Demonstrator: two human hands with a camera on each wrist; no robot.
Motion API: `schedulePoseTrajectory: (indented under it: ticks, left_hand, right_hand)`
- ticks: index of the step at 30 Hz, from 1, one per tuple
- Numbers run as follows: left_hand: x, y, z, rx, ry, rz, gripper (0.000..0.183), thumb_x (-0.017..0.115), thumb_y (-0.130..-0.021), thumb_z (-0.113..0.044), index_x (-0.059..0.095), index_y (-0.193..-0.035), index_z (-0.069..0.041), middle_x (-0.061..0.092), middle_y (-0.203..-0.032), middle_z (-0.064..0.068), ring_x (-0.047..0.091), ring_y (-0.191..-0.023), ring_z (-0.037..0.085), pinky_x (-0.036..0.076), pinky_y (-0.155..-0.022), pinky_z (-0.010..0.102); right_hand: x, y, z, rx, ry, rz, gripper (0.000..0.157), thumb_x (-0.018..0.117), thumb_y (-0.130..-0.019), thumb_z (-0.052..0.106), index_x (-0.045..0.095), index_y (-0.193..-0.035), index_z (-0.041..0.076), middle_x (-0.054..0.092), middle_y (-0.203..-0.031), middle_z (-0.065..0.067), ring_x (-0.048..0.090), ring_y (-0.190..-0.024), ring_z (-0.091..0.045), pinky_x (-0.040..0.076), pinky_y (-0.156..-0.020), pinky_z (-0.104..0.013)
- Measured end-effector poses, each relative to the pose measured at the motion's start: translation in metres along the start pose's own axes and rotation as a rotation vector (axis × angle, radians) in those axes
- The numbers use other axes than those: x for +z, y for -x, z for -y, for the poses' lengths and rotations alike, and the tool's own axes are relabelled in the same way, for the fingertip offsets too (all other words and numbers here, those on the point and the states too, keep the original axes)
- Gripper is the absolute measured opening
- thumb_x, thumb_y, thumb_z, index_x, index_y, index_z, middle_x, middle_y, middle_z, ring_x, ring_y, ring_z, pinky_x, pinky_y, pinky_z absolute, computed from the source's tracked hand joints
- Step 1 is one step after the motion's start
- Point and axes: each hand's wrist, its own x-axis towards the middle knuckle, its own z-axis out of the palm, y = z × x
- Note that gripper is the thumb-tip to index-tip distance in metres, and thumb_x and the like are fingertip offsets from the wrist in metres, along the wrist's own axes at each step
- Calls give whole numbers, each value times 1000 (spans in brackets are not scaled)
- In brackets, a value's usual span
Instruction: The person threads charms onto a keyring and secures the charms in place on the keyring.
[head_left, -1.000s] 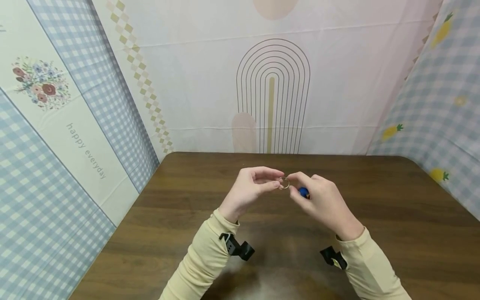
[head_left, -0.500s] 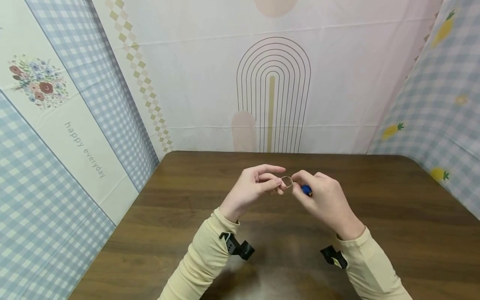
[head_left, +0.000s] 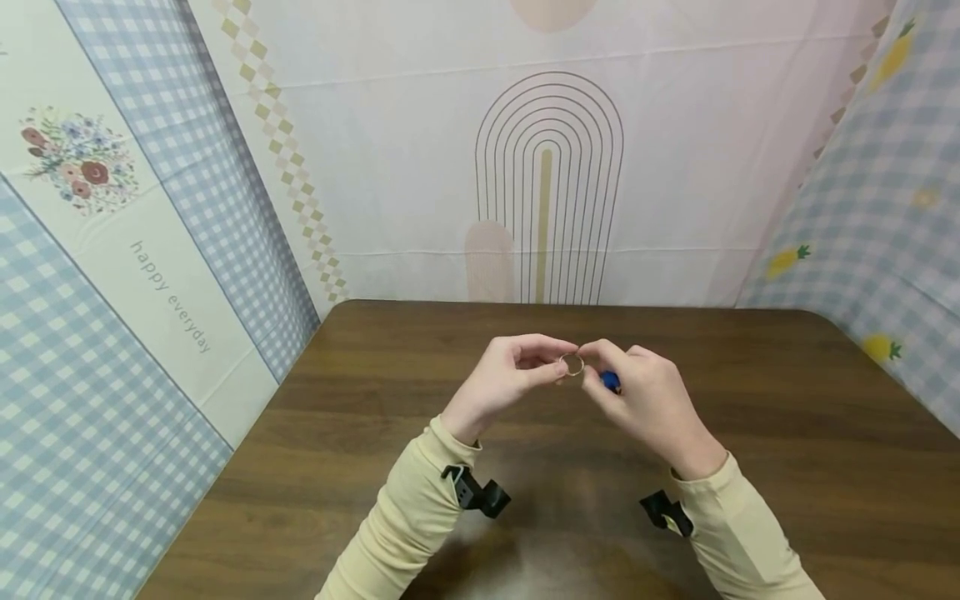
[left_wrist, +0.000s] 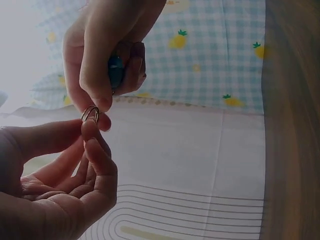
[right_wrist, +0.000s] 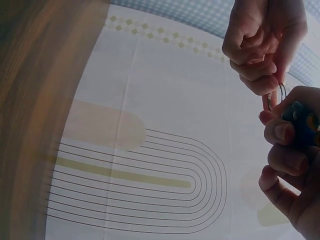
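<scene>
In the head view a thin metal key ring (head_left: 573, 376) is held up between both hands over the table. My left hand (head_left: 504, 377) pinches its near side between thumb and fingertips. Two loops of the ring stand slightly apart in the left wrist view, where the right thumb and forefinger meet its far side. My right hand (head_left: 648, 400) also grips a small blue charm (right_wrist: 300, 122) with orange and dark spots, tucked in its curled fingers and partly hidden. How the charm joins the ring is covered by the fingers.
A brown wooden table (head_left: 337, 475) lies under both hands. Behind it hangs a pale cloth (head_left: 397, 183) with line arches, and checked cloths (head_left: 885, 267) hang at the sides. Each sleeve carries a black wrist camera (head_left: 476, 493).
My left forefinger lifted off the ring half a second ago and is now back down at its top edge. The ring has shifted slightly right overall; the right hand keeps hold of the charm.
</scene>
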Motion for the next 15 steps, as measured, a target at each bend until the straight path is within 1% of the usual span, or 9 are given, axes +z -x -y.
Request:
schedulePoseTrajectory:
  ticks: [3,6,10,15]
  left_hand:
    - [2,-2,0,1,13,-17,26,64,-81,-8,63,-107,-5,64,-92,14,61,-75,9,52,-76,26]
    - [3,-3,-1,-5,45,-49,26,65,-80,-7,62,-106,-3,64,-94,17,62,-74,7,52,-75,24]
    - [4,-4,-2,-21,62,-76,23,64,-81,-6,63,-103,-3,65,-97,18,64,-74,9,52,-75,28]
    - [4,-5,-1,-20,34,-78,20,62,-82,-7,65,-101,-2,66,-95,18,62,-72,11,52,-75,31]
  right_hand:
    - [0,-1,-1,-1,-1,-3,13,56,-74,9,62,-86,10,64,-65,7,41,-51,-8,34,-46,-20]
    - [0,-1,-3,-4,-2,-3,13,57,-74,10,62,-86,10,65,-65,6,42,-51,-9,35,-46,-21]
    - [1,-1,-4,-16,-5,-6,13,57,-74,10,62,-86,9,66,-66,6,42,-51,-9,35,-46,-21]
    - [1,-1,-6,-38,-8,-14,12,56,-74,10,63,-84,11,64,-64,5,43,-50,-9,34,-46,-21]
